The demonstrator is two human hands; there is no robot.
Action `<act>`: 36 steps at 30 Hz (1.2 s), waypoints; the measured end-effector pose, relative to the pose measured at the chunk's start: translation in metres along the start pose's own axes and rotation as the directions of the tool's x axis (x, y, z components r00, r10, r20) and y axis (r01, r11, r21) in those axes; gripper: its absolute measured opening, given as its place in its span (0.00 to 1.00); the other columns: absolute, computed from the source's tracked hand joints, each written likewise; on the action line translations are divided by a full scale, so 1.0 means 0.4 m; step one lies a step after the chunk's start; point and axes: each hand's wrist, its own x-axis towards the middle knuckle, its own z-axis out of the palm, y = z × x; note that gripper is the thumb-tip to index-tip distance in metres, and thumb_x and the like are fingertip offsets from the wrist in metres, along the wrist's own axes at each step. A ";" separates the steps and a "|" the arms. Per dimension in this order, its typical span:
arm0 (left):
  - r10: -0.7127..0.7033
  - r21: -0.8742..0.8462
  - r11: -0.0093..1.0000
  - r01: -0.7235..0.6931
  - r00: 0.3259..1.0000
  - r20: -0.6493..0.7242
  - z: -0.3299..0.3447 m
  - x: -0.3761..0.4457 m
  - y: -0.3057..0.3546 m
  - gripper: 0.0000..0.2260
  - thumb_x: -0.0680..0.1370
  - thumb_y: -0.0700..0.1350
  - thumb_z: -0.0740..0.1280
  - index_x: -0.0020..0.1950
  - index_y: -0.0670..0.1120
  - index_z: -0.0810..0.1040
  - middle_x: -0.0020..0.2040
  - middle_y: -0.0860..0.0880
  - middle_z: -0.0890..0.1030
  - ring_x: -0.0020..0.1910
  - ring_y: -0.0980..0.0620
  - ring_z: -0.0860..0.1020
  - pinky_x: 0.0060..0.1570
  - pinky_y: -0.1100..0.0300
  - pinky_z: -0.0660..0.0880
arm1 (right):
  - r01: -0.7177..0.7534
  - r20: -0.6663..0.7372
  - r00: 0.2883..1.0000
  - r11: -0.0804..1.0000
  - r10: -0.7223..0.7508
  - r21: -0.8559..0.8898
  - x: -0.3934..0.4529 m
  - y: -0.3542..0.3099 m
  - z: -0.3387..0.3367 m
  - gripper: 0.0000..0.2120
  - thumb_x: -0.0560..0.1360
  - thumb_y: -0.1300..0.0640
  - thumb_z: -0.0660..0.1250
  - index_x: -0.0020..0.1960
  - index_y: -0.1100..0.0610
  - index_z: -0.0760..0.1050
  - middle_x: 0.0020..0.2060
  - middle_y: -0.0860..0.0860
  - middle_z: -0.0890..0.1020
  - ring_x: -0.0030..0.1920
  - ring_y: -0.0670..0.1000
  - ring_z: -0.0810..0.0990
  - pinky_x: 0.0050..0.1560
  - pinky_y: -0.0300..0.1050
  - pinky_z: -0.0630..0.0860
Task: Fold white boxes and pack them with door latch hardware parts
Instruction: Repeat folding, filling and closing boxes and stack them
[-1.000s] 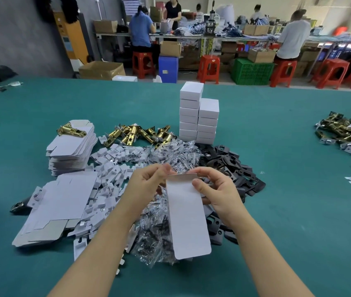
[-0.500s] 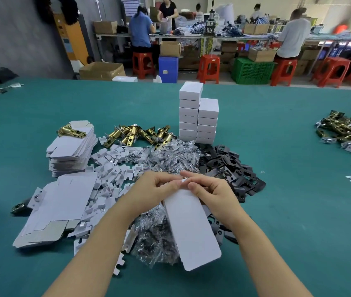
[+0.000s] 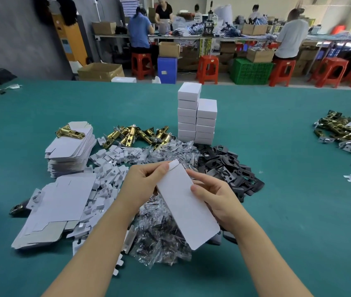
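- Since the earlier frames, the flat box blank (image 3: 186, 202) has swung: its top end has tipped toward the upper left and its bottom end has kicked out to the lower right. Both hands have closed in on the top end.
- The blank sits at frame centre, off the table, above the pile of clear screw bags (image 3: 159, 239). Its long axis runs diagonally, from upper left at the small top flap to lower right at the rounded free end.
- Left hand (image 3: 142, 187): fingers curled, pinching the blank's upper left edge next to the flap, thumb near the top corner.
- Right hand (image 3: 212, 199): fingers curled behind the blank's right edge, thumb tip pressed on the front face. It holds the blank from the right side.
- Key relation: the flap end is between the two hands, with the left hand nearer to it. The long free end hangs toward the camera, unsupported. My guess is that the next step is popping the blank open from the top end.
- Parts are within reach: brass latches (image 3: 136, 133) above the hands, black plates (image 3: 230, 168) to the right and white inserts (image 3: 108, 168) to the left.
- Stock: stack of flat blanks (image 3: 71, 148) at left centre, finished boxes (image 3: 196, 118) stacked in two columns at upper centre.
- Writing: none is readable. The blank and the boxes are plain white, with no brand or label visible.
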 end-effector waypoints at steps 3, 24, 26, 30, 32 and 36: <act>-0.025 -0.033 0.999 0.024 0.999 -0.032 0.004 0.002 0.004 0.09 0.81 0.49 0.70 0.47 0.59 0.88 0.37 0.49 0.83 0.33 0.55 0.75 0.29 0.62 0.73 | -0.015 0.008 1.000 1.000 0.015 0.022 -0.003 -0.001 0.002 0.17 0.77 0.55 0.71 0.64 0.41 0.83 0.57 0.52 0.87 0.52 0.52 0.86 0.48 0.45 0.83; -0.039 0.160 0.986 -0.037 0.895 0.443 -0.031 -0.004 -0.003 0.18 0.79 0.59 0.65 0.68 0.71 0.74 0.38 0.55 0.75 0.34 0.56 0.71 0.33 0.65 0.71 | -0.107 0.104 0.990 0.986 0.095 0.125 -0.009 0.006 -0.035 0.28 0.77 0.56 0.72 0.74 0.38 0.72 0.65 0.61 0.81 0.60 0.65 0.82 0.61 0.67 0.79; -0.036 0.155 0.987 -0.042 0.883 0.468 -0.029 -0.005 -0.007 0.17 0.80 0.58 0.64 0.69 0.70 0.74 0.40 0.52 0.75 0.36 0.54 0.70 0.32 0.65 0.69 | -0.126 0.156 0.981 0.989 0.112 0.083 -0.009 0.002 -0.040 0.28 0.78 0.56 0.70 0.74 0.37 0.71 0.62 0.59 0.82 0.59 0.64 0.82 0.64 0.72 0.73; -0.064 0.158 0.987 -0.013 0.881 0.468 -0.027 -0.006 -0.010 0.17 0.80 0.56 0.63 0.68 0.69 0.76 0.40 0.56 0.76 0.37 0.57 0.72 0.33 0.65 0.69 | -0.151 0.177 0.975 0.985 0.135 0.079 -0.011 0.001 -0.038 0.27 0.78 0.55 0.70 0.73 0.36 0.72 0.60 0.59 0.82 0.58 0.64 0.81 0.63 0.73 0.72; -0.072 0.165 0.986 -0.007 0.881 0.468 -0.024 -0.006 -0.011 0.17 0.80 0.55 0.63 0.68 0.69 0.76 0.41 0.55 0.76 0.38 0.56 0.72 0.35 0.64 0.70 | -0.165 0.179 0.973 0.982 0.146 0.097 -0.012 0.002 -0.038 0.26 0.78 0.55 0.71 0.73 0.37 0.73 0.61 0.60 0.82 0.58 0.63 0.82 0.60 0.66 0.77; -0.080 0.163 0.987 0.005 0.885 0.458 -0.018 -0.007 -0.010 0.16 0.83 0.52 0.62 0.67 0.68 0.76 0.41 0.56 0.77 0.38 0.56 0.73 0.37 0.63 0.71 | -0.180 0.188 0.970 0.975 0.154 0.132 -0.010 0.007 -0.040 0.26 0.77 0.55 0.72 0.73 0.39 0.74 0.61 0.59 0.82 0.57 0.62 0.82 0.51 0.56 0.83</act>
